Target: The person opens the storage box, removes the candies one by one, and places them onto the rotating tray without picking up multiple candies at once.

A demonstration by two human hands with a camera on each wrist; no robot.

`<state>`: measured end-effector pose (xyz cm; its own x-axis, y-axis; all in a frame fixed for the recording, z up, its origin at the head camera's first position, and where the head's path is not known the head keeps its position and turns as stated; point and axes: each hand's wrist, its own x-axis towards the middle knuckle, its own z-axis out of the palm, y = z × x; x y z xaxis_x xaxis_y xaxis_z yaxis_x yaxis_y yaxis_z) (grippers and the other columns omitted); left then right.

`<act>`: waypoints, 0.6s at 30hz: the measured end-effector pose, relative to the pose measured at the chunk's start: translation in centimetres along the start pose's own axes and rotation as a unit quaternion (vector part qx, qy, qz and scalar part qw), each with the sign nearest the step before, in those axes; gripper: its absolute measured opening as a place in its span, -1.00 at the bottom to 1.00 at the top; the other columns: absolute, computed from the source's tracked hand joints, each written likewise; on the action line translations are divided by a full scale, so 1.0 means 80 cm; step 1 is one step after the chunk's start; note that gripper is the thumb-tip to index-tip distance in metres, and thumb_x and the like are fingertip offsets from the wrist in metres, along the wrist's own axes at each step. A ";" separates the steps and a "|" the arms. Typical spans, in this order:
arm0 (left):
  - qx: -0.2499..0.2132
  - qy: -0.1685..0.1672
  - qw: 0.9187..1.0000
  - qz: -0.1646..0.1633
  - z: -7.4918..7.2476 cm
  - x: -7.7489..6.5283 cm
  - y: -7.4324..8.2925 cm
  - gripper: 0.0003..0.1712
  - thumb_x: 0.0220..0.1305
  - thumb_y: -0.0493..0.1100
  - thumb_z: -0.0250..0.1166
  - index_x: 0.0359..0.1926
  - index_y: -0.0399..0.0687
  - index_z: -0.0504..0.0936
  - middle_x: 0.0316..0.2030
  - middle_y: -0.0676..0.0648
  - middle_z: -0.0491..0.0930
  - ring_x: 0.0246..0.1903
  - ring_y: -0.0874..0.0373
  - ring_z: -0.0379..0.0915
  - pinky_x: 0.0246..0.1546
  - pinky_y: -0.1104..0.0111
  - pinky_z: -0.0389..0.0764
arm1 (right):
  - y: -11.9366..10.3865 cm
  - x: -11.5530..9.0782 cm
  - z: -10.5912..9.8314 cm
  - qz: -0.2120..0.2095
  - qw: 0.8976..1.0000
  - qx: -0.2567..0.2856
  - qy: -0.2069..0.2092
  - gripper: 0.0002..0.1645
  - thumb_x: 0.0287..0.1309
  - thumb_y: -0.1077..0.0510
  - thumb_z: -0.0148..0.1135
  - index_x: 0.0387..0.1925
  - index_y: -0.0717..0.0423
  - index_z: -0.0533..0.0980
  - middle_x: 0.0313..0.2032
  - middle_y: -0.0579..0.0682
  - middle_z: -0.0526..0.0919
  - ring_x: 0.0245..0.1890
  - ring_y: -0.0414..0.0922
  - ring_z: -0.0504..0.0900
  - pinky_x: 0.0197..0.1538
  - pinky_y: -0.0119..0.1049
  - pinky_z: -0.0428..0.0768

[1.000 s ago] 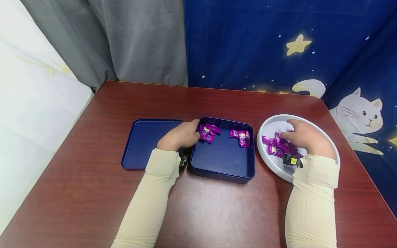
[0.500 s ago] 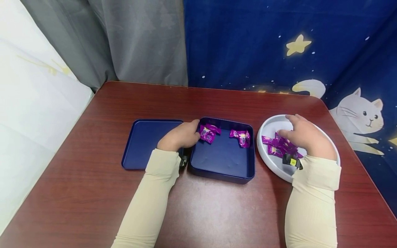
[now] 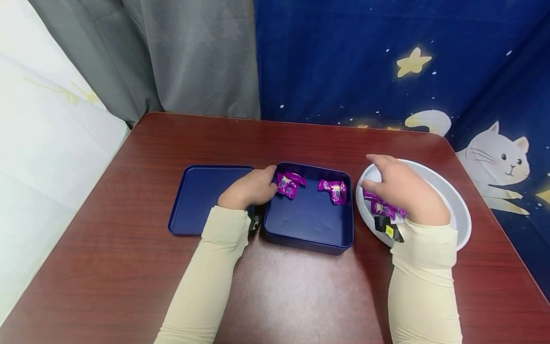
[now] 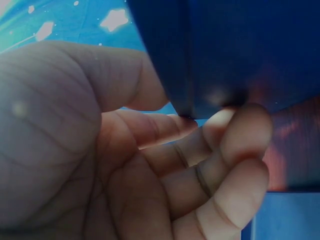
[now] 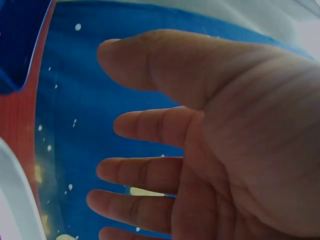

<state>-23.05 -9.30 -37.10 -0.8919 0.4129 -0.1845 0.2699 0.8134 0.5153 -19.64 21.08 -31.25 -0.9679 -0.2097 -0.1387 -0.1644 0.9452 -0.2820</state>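
Below and behind the right fingers (image 5: 150, 125), saw purple sweets (image 3: 382, 209) heaped in a white dish (image 3: 457, 205), partly covered by the right hand (image 3: 404, 191). Found those fingers spread wide, holding nothing. Between both sets of fingers, saw the blue box (image 3: 305, 243) with two small clusters of sweets (image 3: 337, 193) inside. Found the left fingers (image 4: 247, 135) curled against the wall nearest them, touching it; judged that hold enough to stop sliding. For good handling, seemed best to bring the right fingers straight down over the heap, pinch a single sweet by its middle, clear the dish's rim, and release low inside the box.
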 end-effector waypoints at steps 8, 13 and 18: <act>-0.005 0.003 1.000 0.002 0.000 -0.001 0.001 -0.28 0.34 -0.18 -0.04 0.45 -0.17 -0.05 0.40 -0.14 0.09 0.31 0.04 0.03 0.32 0.09 0.20 | -0.034 -0.005 0.002 -0.046 0.999 -0.016 0.009 -0.31 0.14 -0.01 0.18 0.20 0.32 0.30 0.08 0.37 0.46 0.07 0.25 0.39 0.16 0.25 0.35; -0.006 0.004 1.000 0.003 -0.001 -0.001 0.000 -0.27 0.34 -0.19 -0.04 0.46 -0.14 -0.08 0.41 -0.13 0.08 0.32 0.06 0.01 0.32 0.10 0.19 | -0.052 -0.001 0.011 -0.078 0.997 -0.022 0.009 -0.37 0.13 0.00 0.21 0.13 0.32 0.36 -0.15 0.25 0.54 -0.16 0.10 0.50 0.01 0.12 0.50; -0.008 0.006 1.000 0.006 0.000 0.000 0.000 -0.27 0.34 -0.19 -0.04 0.46 -0.15 -0.08 0.41 -0.15 0.08 0.32 0.05 0.02 0.32 0.10 0.18 | -0.062 0.009 0.025 -0.097 0.995 -0.018 0.012 -0.40 0.09 0.03 0.24 0.11 0.28 0.40 -0.01 0.25 0.50 -0.03 0.10 0.47 0.14 0.10 0.43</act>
<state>-23.04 -9.31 -37.06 -0.8929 0.4176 -0.1683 0.2751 0.8019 0.5304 -19.18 15.78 -31.84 -0.9212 -0.3839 -0.0630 -0.3551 0.8960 -0.2667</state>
